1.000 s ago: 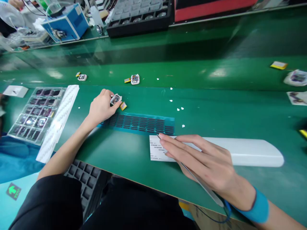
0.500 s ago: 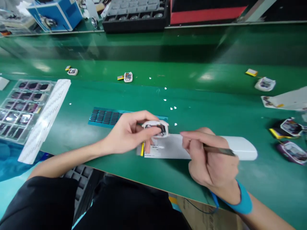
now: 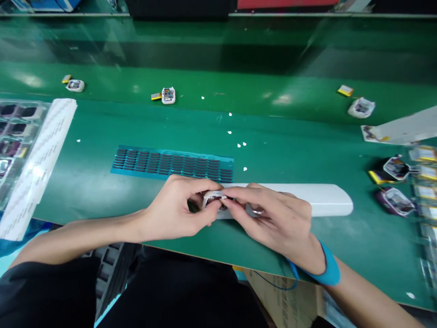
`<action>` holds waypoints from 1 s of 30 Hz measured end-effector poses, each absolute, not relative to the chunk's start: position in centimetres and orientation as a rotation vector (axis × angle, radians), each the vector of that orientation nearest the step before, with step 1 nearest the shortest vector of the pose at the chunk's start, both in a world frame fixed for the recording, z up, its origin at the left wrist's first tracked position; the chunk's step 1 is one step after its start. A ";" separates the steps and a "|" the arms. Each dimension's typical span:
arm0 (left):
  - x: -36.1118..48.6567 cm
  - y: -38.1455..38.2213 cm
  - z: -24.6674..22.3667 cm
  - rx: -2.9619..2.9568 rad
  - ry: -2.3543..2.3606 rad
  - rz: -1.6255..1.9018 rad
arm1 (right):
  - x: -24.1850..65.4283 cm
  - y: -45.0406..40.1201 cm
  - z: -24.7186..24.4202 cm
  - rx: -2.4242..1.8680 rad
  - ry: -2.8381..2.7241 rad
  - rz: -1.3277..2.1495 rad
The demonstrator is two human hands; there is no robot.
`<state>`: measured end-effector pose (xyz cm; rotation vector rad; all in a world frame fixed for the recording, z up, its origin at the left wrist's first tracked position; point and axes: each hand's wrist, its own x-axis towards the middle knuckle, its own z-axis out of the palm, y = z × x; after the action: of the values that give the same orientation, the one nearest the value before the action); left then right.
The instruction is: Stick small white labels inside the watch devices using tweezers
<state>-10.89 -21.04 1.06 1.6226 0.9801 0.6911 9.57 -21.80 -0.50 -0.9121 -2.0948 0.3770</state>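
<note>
My left hand (image 3: 186, 205) is closed around a small white watch case (image 3: 209, 197), thumb and fingers gripping its left side. The case is tilted, and dark inner parts show in its opening. The thumb and forefinger of my right hand (image 3: 273, 212) pinch at the right edge of the same case. A small shiny metal piece (image 3: 256, 211) shows under the right fingers, perhaps the tweezers; most of it is hidden. Behind my hands lies a blue sheet with rows of dark strips (image 3: 170, 161). Under them is a long white smooth panel (image 3: 327, 200).
Along the back lie white watch cases with yellow batteries (image 3: 168, 95), (image 3: 75, 85), (image 3: 362, 108). To the right sit a black case (image 3: 396, 168) and a purple case (image 3: 396, 201). A clear tray (image 3: 25, 130) and a white paper strip (image 3: 37, 168) are left.
My right hand has moved left to the watch case and now pinches it; the tweezers-like tool in it is mostly hidden. The view has tipped downward and shifted to the right.
</note>
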 end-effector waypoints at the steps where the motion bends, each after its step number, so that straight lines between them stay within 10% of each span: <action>1: -10.9 -21.0 1.1 1.602 0.999 0.691 | 9.6 -21.8 -0.5 -0.900 -2.094 0.379; 30: -10.9 -21.3 1.0 1.587 1.124 0.869 | 9.2 -22.0 -0.9 -0.952 -2.109 0.341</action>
<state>-10.90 -21.28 0.95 1.5868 1.1241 0.8692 9.24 -22.02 -0.86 -0.9517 -2.1094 0.3410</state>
